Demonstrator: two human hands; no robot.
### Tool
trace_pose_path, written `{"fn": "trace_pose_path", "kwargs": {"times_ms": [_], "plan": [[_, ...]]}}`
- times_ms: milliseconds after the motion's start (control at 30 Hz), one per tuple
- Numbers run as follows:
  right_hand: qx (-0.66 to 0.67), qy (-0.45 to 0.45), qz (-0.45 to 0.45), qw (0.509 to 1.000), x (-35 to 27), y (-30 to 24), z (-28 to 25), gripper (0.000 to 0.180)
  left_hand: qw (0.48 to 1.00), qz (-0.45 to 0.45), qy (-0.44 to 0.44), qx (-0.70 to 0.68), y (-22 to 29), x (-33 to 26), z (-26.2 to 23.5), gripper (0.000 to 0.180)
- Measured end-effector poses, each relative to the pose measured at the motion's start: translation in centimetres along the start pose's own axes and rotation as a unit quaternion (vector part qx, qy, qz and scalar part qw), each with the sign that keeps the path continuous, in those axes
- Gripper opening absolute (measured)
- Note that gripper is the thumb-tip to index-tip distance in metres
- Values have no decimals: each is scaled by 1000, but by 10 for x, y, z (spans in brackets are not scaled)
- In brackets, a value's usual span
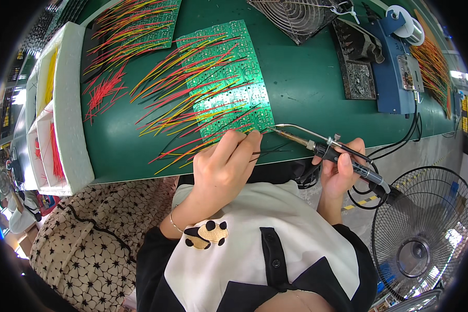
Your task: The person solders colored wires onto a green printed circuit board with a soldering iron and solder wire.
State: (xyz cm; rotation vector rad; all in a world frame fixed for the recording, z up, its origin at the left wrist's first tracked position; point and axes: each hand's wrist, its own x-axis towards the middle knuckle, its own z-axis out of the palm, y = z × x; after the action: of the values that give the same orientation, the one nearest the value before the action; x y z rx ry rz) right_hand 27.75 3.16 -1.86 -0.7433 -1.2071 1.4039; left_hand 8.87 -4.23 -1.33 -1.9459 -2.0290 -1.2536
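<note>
My right hand (340,171) is closed round a soldering iron (343,158) with a metal solder-feed tube along its top. Its tip points left, at the near right corner of a green circuit board (260,99). Rows of red, yellow and black wires (192,93) stand on the board and lean left. At the board's near edge, the fingers of my left hand (224,161) are pinched together on a thin black wire (262,130); the exact grip is partly hidden. More loose black wires (273,151) stick out right of those fingers.
A white foam box (73,109) with wires stands left, beside loose red wires (106,93). Another wired board (161,31) lies far left. A metal-grilled fan (291,15), a dark tray (360,80) and a blue solder feeder (390,83) stand far right. A floor fan (418,249) stands near right.
</note>
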Motion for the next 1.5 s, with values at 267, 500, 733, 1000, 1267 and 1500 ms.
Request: {"fn": "trace_pose_path", "kwargs": {"times_ms": [267,500,733,1000,1267,1500], "plan": [[-13,-2,4,1000,-1,1,-1,22,1000,0,2,0,1,2,0,20],[-2,4,0,1000,0,0,1,22,1000,-12,-10,-12,2,2,-2,22],[-75,1,11,997,0,-2,2,22,1000,-19,-7,-15,3,3,-2,20],[-86,7,16,996,3,-5,6,23,1000,-18,-4,-18,3,3,-2,21],[-80,24,16,996,7,-7,13,25,1000,-14,0,-16,1,3,-2,22],[-82,36,13,996,7,-7,13,25,1000,-17,-5,-23,1,3,-3,23]]}}
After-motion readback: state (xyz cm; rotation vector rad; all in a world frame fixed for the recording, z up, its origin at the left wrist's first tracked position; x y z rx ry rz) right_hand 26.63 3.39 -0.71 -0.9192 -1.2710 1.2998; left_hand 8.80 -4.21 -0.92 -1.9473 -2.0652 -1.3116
